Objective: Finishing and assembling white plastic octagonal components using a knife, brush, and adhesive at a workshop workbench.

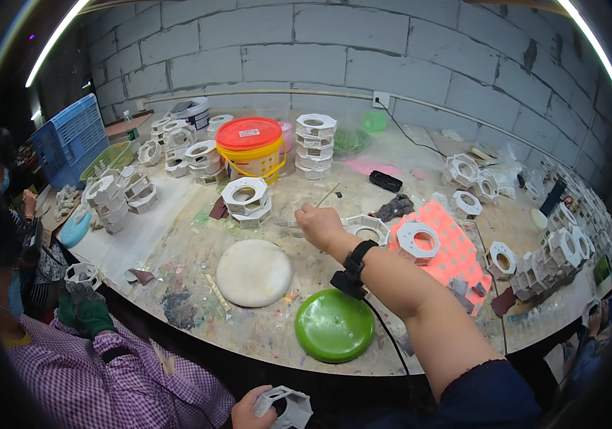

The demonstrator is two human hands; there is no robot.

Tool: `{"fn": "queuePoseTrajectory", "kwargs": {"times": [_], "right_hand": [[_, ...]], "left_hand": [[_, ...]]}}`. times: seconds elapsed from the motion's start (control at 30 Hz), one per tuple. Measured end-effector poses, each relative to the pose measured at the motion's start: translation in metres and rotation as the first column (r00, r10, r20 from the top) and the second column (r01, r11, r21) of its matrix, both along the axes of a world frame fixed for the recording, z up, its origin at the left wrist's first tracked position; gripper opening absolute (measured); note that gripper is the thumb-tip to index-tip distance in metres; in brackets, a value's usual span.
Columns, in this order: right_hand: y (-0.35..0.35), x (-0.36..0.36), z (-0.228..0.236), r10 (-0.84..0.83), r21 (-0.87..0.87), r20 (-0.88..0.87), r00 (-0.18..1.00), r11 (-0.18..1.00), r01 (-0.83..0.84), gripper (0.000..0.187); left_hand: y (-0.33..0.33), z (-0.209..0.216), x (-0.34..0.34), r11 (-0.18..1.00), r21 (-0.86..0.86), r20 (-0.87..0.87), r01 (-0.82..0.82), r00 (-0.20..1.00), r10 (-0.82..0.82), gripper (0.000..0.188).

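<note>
At the lower edge, my left hand (250, 409) is closed on a white octagonal frame (293, 409) with open sides and a dark hollow. My right hand (318, 226) reaches out over the middle of the table with its fingers pinched. A thin pale stick (329, 194) slants up from those fingers; its lower end is hard to make out near a small greyish, see-through thing (288, 226) on the tabletop. Just left of this hand stands a short stack of white octagonal frames (246, 214). Another white frame (367, 229) lies to its right, partly behind my wrist.
A round whitish disc (254, 274) and a green round lid (334, 325) lie near the front edge. Behind are a yellow bucket (250, 159) with a red lid and stacked frames (316, 146). Orange dotted cloth (456, 268) lies right. At left, a co-worker's gloved hands (85, 312) hold a frame.
</note>
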State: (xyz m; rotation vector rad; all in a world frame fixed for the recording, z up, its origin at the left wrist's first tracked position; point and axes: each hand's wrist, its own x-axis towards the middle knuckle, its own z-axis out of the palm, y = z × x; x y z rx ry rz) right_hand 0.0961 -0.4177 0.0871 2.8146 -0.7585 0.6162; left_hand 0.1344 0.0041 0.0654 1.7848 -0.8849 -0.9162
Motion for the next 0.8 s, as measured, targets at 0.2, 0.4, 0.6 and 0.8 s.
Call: {"fn": "queuePoseTrajectory", "kwargs": {"times": [0.2,0.4,0.6,0.8], "right_hand": [[0.011,-0.012,0.006,0.023,-0.007,0.050,0.998,1.000,-0.023,0.007],[0.024,-0.054,0.034,0.213,0.146,-0.138,0.967,0.970,-0.193,0.014],[-0.038,-0.106,0.049,-0.324,0.251,-0.219,0.920,0.893,0.375,0.028],[-0.109,-0.076,0.033,-0.577,0.397,-0.031,0.816,0.742,0.540,0.029]], "left_hand": [[-0.002,-0.005,-0.001,1.000,0.014,-0.034,-0.007,0.999,0.008,0.043],[0.001,-0.010,-0.002,1.000,0.016,-0.032,0.000,0.999,0.001,0.043],[0.008,-0.012,-0.001,1.000,-0.016,-0.136,-0.025,0.990,0.023,0.043],[0.013,-0.034,0.015,0.999,0.017,-0.121,-0.032,0.992,0.034,0.033]]}}
